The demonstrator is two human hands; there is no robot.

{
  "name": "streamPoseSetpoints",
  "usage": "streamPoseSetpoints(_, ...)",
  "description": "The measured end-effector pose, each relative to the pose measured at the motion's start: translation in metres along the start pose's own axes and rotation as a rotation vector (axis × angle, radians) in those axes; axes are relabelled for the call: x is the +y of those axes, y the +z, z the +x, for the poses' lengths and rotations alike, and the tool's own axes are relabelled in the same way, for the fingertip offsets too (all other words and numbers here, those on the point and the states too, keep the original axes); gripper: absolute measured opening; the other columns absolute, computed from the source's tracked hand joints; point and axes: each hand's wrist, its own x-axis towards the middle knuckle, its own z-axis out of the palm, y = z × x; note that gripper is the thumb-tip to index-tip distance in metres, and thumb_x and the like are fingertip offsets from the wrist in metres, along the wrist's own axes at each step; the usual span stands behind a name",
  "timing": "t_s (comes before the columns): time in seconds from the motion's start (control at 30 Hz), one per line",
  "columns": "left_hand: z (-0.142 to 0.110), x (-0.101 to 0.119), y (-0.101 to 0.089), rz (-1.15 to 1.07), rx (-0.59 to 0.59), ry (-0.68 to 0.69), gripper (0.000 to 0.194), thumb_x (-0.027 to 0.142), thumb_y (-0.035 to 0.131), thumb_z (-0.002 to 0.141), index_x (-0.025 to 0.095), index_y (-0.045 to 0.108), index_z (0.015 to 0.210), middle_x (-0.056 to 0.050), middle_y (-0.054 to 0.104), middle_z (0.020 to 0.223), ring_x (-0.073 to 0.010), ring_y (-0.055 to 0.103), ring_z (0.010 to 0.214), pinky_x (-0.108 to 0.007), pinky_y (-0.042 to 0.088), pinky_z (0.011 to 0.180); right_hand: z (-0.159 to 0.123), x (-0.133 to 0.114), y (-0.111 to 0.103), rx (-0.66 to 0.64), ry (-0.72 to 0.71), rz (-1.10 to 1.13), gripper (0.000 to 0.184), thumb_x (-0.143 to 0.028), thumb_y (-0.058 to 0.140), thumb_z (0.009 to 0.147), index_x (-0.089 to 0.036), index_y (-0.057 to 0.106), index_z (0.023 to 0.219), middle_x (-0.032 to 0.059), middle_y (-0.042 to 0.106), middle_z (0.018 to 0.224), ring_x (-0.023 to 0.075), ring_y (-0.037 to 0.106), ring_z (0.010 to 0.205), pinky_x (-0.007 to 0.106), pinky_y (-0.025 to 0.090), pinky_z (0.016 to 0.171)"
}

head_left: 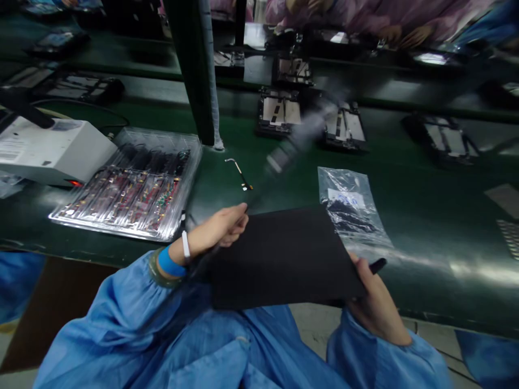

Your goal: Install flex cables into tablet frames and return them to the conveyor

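A flat black panel [287,259] is held tilted over the bench's near edge, in front of my body. My right hand [375,300] grips its right edge, and a short dark rod, perhaps a tool handle [378,266], sticks out past the thumb. My left hand [225,226] is closed in a pinch at the panel's upper left corner. From its fingertips a long, motion-blurred object [298,138] reaches up and right; its kind is unclear. Just beyond lies a thin flex cable [239,173]. Near the panel's right corner rests a clear plastic bag [351,202] with dark pieces and a label.
On the left, a clear tray [192,162] holds several circuit boards beside a white box [57,146] with a red light. A dark post [190,75] rises from the green bench [430,216]. Opened devices [279,111] stand farther back. Co-workers' hands [405,35] appear across the bench.
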Motion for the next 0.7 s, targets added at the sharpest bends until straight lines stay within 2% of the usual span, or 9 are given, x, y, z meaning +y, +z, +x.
streamPoseSetpoints(0.07,0.006,0.008,-0.010,0.099,0.009,0.024,0.044,0.051,0.030,0.092,0.021,0.062,0.089,0.001,0.055,0.064,-0.0189,0.058,0.063,-0.027,0.050,0.060,0.004,-0.003,-0.002,0.069,0.000,0.039,0.061,-0.073,0.057,0.074,-0.030,0.068,0.116,0.0054,0.075,0.095,0.0259,0.068,0.073,0.034,0.054,0.057)
streamPoseSetpoints(0.13,0.007,0.013,-0.010,0.285,-0.033,0.049,0.033,0.043,0.038,0.092,0.018,0.056,0.104,-0.002,0.062,0.079,-0.0202,0.062,0.073,-0.030,0.050,0.072,0.006,-0.005,-0.003,0.038,0.019,-0.009,0.069,-0.077,0.057,0.070,-0.027,0.068,0.116,0.0061,0.074,0.084,0.0224,0.063,0.057,0.033,0.049,0.045)
streamPoseSetpoints(0.2,0.005,0.013,-0.005,0.452,-0.077,0.098,0.027,0.036,0.041,0.094,0.018,0.052,0.110,-0.007,0.065,0.092,-0.0236,0.064,0.080,-0.037,0.050,0.076,0.006,-0.005,0.000,-0.005,0.053,-0.123,0.071,-0.070,0.068,0.066,-0.023,0.067,0.119,0.0054,0.072,0.075,0.0191,0.057,0.049,0.031,0.045,0.042)
streamPoseSetpoints(0.27,0.004,0.009,-0.001,0.442,-0.061,0.176,0.027,0.036,0.040,0.096,0.017,0.052,0.110,-0.010,0.063,0.104,-0.0237,0.064,0.087,-0.038,0.051,0.079,0.005,-0.009,0.003,0.049,0.068,-0.186,0.069,-0.054,0.082,0.058,-0.021,0.067,0.117,0.0038,0.070,0.071,0.0169,0.056,0.048,0.029,0.046,0.042)
streamPoseSetpoints(0.37,0.016,-0.002,-0.001,0.301,0.153,0.320,0.029,0.032,0.036,0.098,0.015,0.053,0.113,-0.012,0.059,0.113,-0.0218,0.060,0.104,-0.038,0.049,0.092,0.001,-0.028,0.007,0.230,0.009,-0.097,0.052,-0.046,0.087,0.049,-0.024,0.069,0.093,-0.0003,0.060,0.053,0.0094,0.039,0.033,0.025,0.030,0.029)
streamPoseSetpoints(0.47,0.040,-0.013,0.002,0.383,0.348,0.401,0.034,0.024,0.037,0.097,0.011,0.051,0.126,-0.018,0.052,0.131,-0.0263,0.046,0.127,-0.043,0.040,0.105,0.009,-0.070,0.009,0.364,-0.173,-0.028,0.031,-0.044,0.082,0.057,-0.027,0.056,0.060,-0.0057,0.031,0.035,0.0056,0.024,0.027,0.023,0.015,0.025)
streamPoseSetpoints(0.53,0.057,-0.020,0.011,0.523,0.348,0.373,0.042,0.026,0.043,0.095,0.011,0.046,0.135,-0.020,0.044,0.142,-0.0319,0.039,0.133,-0.048,0.038,0.106,0.029,-0.104,0.018,0.478,-0.384,0.001,0.038,-0.039,0.077,0.067,-0.028,0.043,0.054,-0.0059,0.028,0.041,0.0061,0.028,0.030,0.023,0.021,0.027)
streamPoseSetpoints(0.6,0.070,-0.025,0.024,0.633,0.335,0.319,0.047,0.031,0.048,0.095,0.011,0.045,0.137,-0.020,0.042,0.145,-0.0347,0.038,0.133,-0.050,0.035,0.106,0.063,-0.138,0.035,0.612,-0.585,0.089,0.039,-0.032,0.074,0.071,-0.027,0.037,0.060,-0.0057,0.035,0.055,0.0048,0.030,0.035,0.022,0.022,0.029)
streamPoseSetpoints(0.7,0.080,-0.028,0.035,0.738,0.335,0.287,0.039,0.036,0.050,0.094,0.011,0.055,0.124,-0.017,0.049,0.138,-0.0328,0.041,0.130,-0.047,0.034,0.106,0.131,-0.178,0.080,0.518,-0.610,0.131,0.023,-0.021,0.054,0.086,-0.027,0.037,0.074,-0.0057,0.040,0.072,0.0030,0.031,0.040,0.018,0.023,0.033)
